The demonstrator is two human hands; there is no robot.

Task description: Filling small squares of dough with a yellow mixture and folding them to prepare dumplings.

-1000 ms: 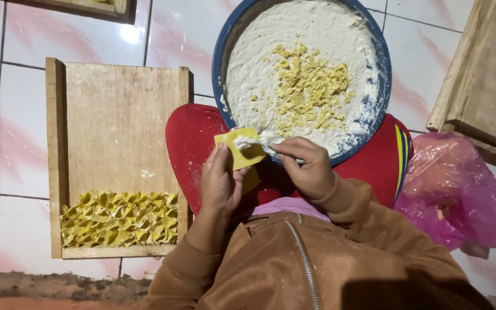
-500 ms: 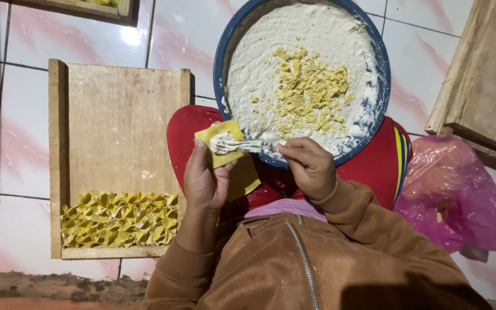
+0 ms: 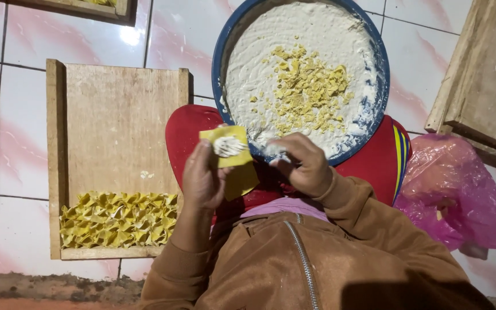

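Wrapper (image 3: 229,150), a yellow square with a dab of white filling at its centre, is held flat on the fingers of the left hand (image 3: 202,179), just below the basin rim (image 3: 220,86) at about seven o'clock of the basin. The left hand is half curled, thumb side up, and a small stack of more wrappers appears to be kept beneath the top sheet. The right hand (image 3: 302,166) is closed loosely around what seems to be a small spoon, mostly hidden; its tip rests at the rim at six o'clock, smeared with paste (image 3: 311,34). The paste fills the basin, with yellow scraps (image 3: 305,92) scattered at its middle. At nine o'clock of the hands a wooden tray (image 3: 119,115) lies on the tiles, and folded pieces (image 3: 119,218) are packed along its near edge.

For a good fold, the filling is best kept small and central, the edges left clean, and the sheet supported evenly so that it is not torn.
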